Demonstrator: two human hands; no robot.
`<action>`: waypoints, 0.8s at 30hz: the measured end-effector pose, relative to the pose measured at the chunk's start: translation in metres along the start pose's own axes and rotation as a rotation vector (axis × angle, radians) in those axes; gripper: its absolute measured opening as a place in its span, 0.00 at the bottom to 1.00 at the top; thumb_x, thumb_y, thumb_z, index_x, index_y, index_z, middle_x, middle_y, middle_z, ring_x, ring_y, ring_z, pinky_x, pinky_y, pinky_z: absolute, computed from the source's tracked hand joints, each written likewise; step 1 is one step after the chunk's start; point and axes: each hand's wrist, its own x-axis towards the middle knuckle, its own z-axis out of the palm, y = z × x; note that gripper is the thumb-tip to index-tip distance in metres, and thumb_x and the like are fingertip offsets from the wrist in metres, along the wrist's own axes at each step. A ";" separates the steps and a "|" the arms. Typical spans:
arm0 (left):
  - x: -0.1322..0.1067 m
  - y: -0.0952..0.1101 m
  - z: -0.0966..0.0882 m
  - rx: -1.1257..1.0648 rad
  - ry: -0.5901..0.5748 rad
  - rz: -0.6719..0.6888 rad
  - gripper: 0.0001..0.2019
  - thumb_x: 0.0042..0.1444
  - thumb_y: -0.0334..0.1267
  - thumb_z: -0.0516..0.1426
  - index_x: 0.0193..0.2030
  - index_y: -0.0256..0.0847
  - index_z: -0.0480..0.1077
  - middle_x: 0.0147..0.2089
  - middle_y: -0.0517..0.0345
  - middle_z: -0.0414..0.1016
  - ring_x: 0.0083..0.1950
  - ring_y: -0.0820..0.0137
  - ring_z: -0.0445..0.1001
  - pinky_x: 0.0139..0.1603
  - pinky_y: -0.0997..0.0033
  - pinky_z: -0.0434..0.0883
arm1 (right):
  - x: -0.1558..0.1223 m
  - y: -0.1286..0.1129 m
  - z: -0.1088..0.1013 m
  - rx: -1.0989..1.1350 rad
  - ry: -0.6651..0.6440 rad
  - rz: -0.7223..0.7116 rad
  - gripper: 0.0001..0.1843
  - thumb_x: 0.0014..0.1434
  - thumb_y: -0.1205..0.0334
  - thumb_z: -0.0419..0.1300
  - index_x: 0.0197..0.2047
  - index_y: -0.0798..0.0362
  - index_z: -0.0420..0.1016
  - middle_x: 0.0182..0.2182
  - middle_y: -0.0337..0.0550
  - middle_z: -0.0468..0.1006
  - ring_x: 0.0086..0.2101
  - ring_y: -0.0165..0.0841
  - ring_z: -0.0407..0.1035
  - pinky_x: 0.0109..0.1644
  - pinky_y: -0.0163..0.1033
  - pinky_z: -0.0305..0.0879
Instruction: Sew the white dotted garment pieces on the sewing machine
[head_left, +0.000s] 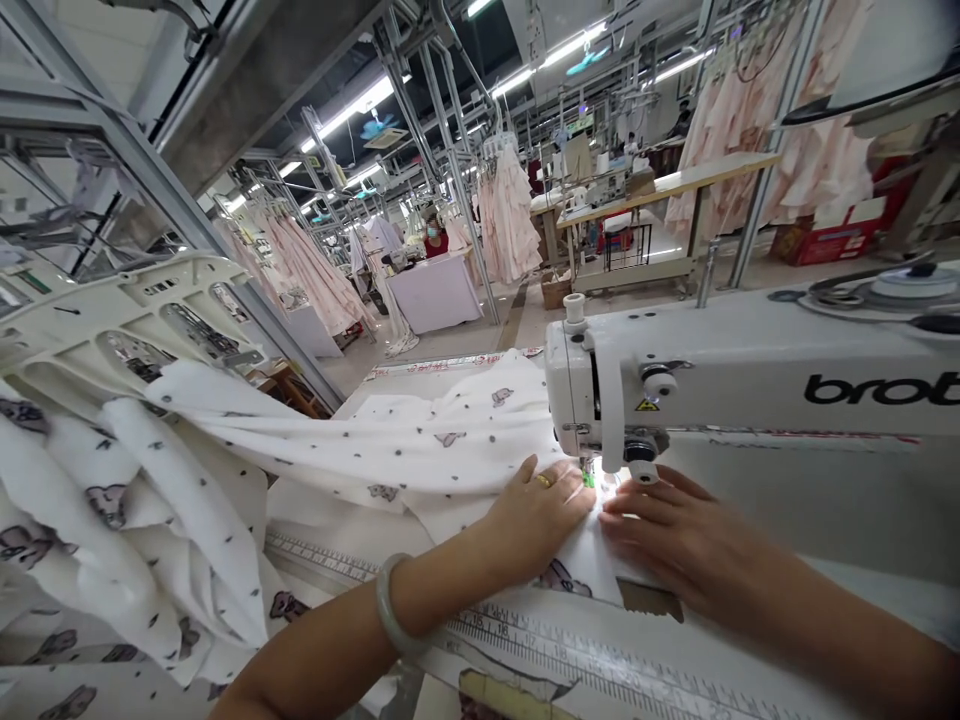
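A white sewing machine (720, 370) stands at the right, its lit needle area over white printed fabric (442, 440). My left hand (544, 510) lies flat on this fabric just left of the presser foot (588, 472), fingers stretched towards it. A ring and a pale bangle (391, 605) are on that hand and arm. Right of the needle, my right hand (667, 525) rests with fingers extended at the fabric's edge; whether its fingertips pinch the cloth is hard to see. The fabric runs left and hangs in folds over a cream plastic rack (142, 300).
A printed ruler strip (555, 650) crosses the table's near side. Metal posts and a beam rise at the left. Beyond are hanging pink garments (510, 215), a wooden-topped workbench (675, 185), a red box (832, 235) and a person (435, 238) at another table.
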 end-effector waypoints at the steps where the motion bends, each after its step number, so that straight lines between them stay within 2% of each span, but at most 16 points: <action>1: -0.005 0.001 -0.002 0.005 0.010 -0.012 0.16 0.69 0.29 0.52 0.62 0.37 0.65 0.66 0.45 0.72 0.69 0.57 0.69 0.69 0.50 0.67 | 0.001 -0.003 -0.001 0.019 -0.012 -0.031 0.12 0.75 0.64 0.51 0.51 0.49 0.76 0.46 0.40 0.84 0.49 0.39 0.75 0.67 0.53 0.53; 4: -0.020 0.005 -0.008 0.024 0.069 -0.081 0.18 0.65 0.26 0.53 0.61 0.36 0.64 0.64 0.44 0.73 0.69 0.55 0.68 0.69 0.50 0.66 | 0.002 -0.013 -0.004 0.084 -0.077 -0.095 0.13 0.74 0.64 0.54 0.58 0.51 0.74 0.51 0.41 0.83 0.55 0.41 0.72 0.69 0.53 0.53; 6: -0.028 0.007 -0.012 0.039 0.108 -0.155 0.16 0.60 0.23 0.54 0.54 0.37 0.67 0.53 0.46 0.77 0.59 0.55 0.75 0.65 0.51 0.69 | 0.003 -0.021 -0.007 0.131 -0.118 -0.106 0.15 0.75 0.64 0.53 0.61 0.52 0.73 0.52 0.41 0.83 0.56 0.41 0.71 0.69 0.52 0.56; 8: -0.032 0.010 -0.017 0.018 0.149 -0.204 0.15 0.57 0.20 0.53 0.48 0.37 0.69 0.43 0.51 0.77 0.46 0.59 0.77 0.58 0.54 0.72 | 0.006 -0.029 -0.012 0.200 -0.137 -0.114 0.17 0.75 0.66 0.49 0.59 0.52 0.76 0.50 0.43 0.84 0.54 0.40 0.74 0.67 0.49 0.61; 11: -0.031 0.016 -0.023 -0.088 0.209 -0.188 0.13 0.59 0.22 0.54 0.49 0.38 0.71 0.38 0.55 0.76 0.38 0.62 0.74 0.49 0.60 0.73 | 0.010 -0.038 -0.020 0.318 -0.139 -0.088 0.19 0.75 0.66 0.47 0.52 0.51 0.79 0.45 0.44 0.85 0.48 0.37 0.77 0.61 0.45 0.69; 14: -0.025 0.024 -0.021 -0.182 0.198 -0.127 0.07 0.62 0.27 0.57 0.45 0.39 0.72 0.38 0.56 0.76 0.40 0.62 0.75 0.47 0.62 0.73 | 0.013 -0.044 -0.024 0.399 -0.200 -0.048 0.18 0.74 0.65 0.47 0.48 0.51 0.80 0.42 0.47 0.84 0.47 0.39 0.77 0.56 0.44 0.72; 17: -0.022 0.028 -0.013 -0.230 0.156 -0.070 0.03 0.64 0.30 0.57 0.43 0.39 0.73 0.50 0.51 0.78 0.51 0.59 0.76 0.54 0.60 0.72 | 0.015 -0.045 -0.025 0.447 -0.285 -0.050 0.16 0.73 0.64 0.49 0.46 0.50 0.80 0.40 0.48 0.83 0.45 0.40 0.77 0.53 0.46 0.73; 19: -0.021 0.029 -0.006 -0.259 0.112 -0.047 0.04 0.66 0.31 0.56 0.44 0.38 0.72 0.55 0.49 0.77 0.55 0.59 0.75 0.59 0.58 0.70 | 0.015 -0.046 -0.026 0.459 -0.308 -0.055 0.15 0.72 0.63 0.49 0.46 0.50 0.79 0.39 0.48 0.83 0.45 0.41 0.78 0.53 0.47 0.73; 24: -0.017 0.021 0.005 -0.314 0.048 -0.046 0.07 0.68 0.30 0.52 0.47 0.37 0.71 0.55 0.49 0.78 0.57 0.59 0.75 0.64 0.56 0.68 | 0.012 -0.043 -0.024 0.401 -0.319 -0.051 0.14 0.70 0.62 0.52 0.50 0.50 0.79 0.46 0.49 0.84 0.50 0.41 0.78 0.58 0.47 0.74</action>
